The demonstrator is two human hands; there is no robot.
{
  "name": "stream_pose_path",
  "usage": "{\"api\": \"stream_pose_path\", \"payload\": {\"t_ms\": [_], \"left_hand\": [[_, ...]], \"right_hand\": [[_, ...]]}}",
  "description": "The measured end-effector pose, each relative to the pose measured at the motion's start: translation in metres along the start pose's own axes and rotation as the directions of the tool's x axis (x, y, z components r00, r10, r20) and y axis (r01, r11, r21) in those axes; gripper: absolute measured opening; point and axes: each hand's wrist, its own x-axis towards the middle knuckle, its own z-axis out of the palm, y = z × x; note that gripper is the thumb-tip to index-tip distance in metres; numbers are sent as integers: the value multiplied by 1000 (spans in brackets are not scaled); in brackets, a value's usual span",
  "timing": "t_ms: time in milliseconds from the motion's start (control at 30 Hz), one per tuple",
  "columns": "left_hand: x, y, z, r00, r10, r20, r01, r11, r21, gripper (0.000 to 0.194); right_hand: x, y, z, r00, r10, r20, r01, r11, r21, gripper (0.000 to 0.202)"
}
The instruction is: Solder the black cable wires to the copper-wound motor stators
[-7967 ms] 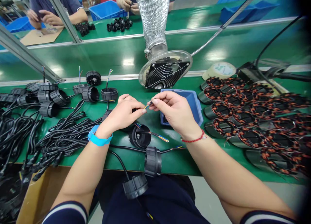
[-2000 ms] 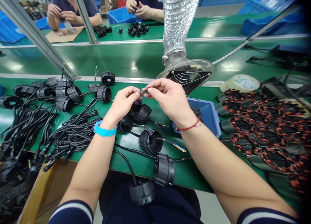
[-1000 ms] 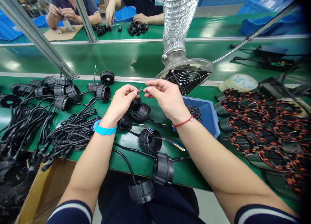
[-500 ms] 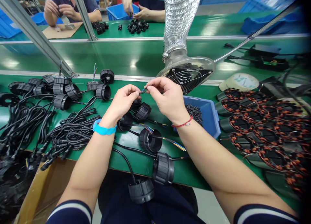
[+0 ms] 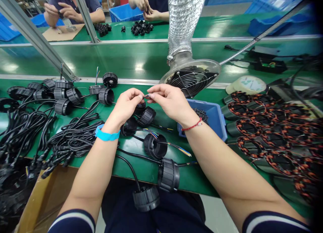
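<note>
Along the near edge of the green bench (image 5: 194, 179), a black ribbed cap (image 5: 146, 198) shows against navy cloth (image 5: 181, 216), its cable (image 5: 130, 166) running back onto the green; wire ends below mostly lost. Cardboard box (image 5: 37, 201) at lower left, cut off by the frame. Second cap (image 5: 168, 175) on its side at the edge; just beyond it a third cap (image 5: 154, 146), coloured leads spilling out. Farther in, left hand (image 5: 127, 105) and right hand (image 5: 169, 103) each pinch thin wires (image 5: 146, 96) between thumb and fingertips, the two grips almost meeting; wire tips too small to make out, their course hidden behind the left hand. Blue bin (image 5: 222, 127) just beside the right wrist, which covers part of its small dark pieces (image 5: 200, 115). Black cables (image 5: 75, 135) bunched on the left; copper-wound rings (image 5: 254, 125) rowed on the right, outermost ones swallowed by the dark margin. Beyond them, tape roll (image 5: 248, 85) bears teal print, illegible. Fan (image 5: 191, 81) under a foil duct (image 5: 185, 21), top cut off. Across the way, one co-worker (image 5: 93, 2) and another co-worker (image 5: 157, 0), both cropped above; what they handle is unclear.
</note>
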Motion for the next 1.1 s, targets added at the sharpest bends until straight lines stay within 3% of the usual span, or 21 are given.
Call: {"api": "stream_pose_path", "payload": {"t_ms": [100, 433, 667, 833, 933, 1033, 1100], "left_hand": [[-1, 2, 1, 1000, -18, 5, 18, 1000, 22, 9], [-2, 3, 1, 1000, -26, -4, 26, 999, 43, 12], [-1, 3, 1, 1000, 7, 12, -8, 997, 76, 10], [0, -3, -2, 996, 86, 28, -90, 975, 205, 9], [-1, -3, -6, 992, 111, 55, -123, 915, 384, 15], [-3, 3, -9, 994, 44, 101, -97, 783, 614, 32], [-4, 6, -10, 996, 2, 85, -63, 696, 715, 34]], "right_hand": [[0, -2, 2, 996, -10, -93, 21, 993, 116, 14], [-2, -2, 4, 992, -88, -94, 100, 986, 130, 23], [-4, 3, 8, 977, -164, -139, 142, 978, -154, 14], [-6, 3, 7, 979, -195, -56, 171, 940, -295, 10], [-6, 5, 6, 984, -180, -12, 163, 919, -358, 8], [-4, 7, 3, 990, -134, -34, 113, 924, -365, 9], [-3, 6, 0, 994, -100, -44, 77, 924, -375, 9]]}}
